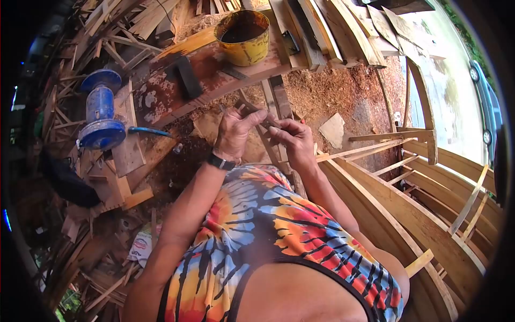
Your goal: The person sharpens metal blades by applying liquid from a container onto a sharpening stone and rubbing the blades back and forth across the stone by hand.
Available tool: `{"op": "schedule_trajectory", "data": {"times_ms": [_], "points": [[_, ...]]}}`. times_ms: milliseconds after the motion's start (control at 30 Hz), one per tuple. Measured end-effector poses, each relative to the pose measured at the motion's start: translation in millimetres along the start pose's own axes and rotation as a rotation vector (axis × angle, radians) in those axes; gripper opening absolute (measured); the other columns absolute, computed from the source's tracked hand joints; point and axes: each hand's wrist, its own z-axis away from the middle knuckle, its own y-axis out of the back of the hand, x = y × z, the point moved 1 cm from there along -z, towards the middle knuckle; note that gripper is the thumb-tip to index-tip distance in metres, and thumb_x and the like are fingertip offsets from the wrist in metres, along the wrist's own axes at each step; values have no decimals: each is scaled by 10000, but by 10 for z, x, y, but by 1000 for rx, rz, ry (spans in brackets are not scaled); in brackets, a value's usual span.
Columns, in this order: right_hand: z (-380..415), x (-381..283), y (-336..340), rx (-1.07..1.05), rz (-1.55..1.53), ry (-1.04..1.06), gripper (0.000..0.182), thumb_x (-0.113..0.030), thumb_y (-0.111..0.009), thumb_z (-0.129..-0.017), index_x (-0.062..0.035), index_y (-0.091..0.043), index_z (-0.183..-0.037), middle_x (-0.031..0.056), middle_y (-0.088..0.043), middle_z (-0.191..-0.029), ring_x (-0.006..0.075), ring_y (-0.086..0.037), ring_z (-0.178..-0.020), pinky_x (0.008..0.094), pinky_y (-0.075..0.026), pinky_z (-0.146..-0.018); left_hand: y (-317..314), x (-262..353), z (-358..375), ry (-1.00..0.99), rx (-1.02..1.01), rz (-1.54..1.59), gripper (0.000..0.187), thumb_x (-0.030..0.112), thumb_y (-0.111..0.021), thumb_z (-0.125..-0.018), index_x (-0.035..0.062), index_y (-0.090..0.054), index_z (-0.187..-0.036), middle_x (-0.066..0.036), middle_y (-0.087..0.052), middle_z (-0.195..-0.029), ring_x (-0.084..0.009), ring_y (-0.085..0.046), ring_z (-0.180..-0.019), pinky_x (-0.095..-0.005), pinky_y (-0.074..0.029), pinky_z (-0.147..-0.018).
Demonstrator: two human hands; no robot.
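Note:
In front of my chest, both hands hold a small, thin brown piece between them. My left hand (233,131), with a dark watch at its wrist, pinches one end of the brown piece (264,119). The fingers of my right hand (292,134) close on its other end. What the piece is cannot be made out. Just beyond my hands runs a stained plank bench (214,89). On it stand a yellow bucket (252,55) with dark contents and a dark block (188,77).
A blue bench grinder (100,107) stands at the left, amid scrap wood. Long boards (348,27) lie at the top right. A curved wooden frame (418,214) fills the right side. Wood shavings (332,88) cover the ground ahead.

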Motion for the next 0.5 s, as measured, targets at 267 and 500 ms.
{"op": "schedule_trajectory", "data": {"times_ms": [267,500], "points": [[-106,35,-113,-8,148,-12,150,-116,-732,-933,21,-727,-996,42,-717,-835,109,-665,-748,259,-529,-712,132,74,-75,52,65,43,132,181,-727,-935,49,-712,-938,-57,-740,-879,-97,-665,-795,-241,-504,-725],[-550,-39,-326,-90,407,-92,282,-167,-718,-956,13,-701,-1172,33,-734,-961,75,-651,-810,237,-516,-747,631,168,-265,73,163,132,127,194,-702,-959,74,-661,-958,-70,-734,-891,-149,-702,-809,-289,-551,-753]]}}
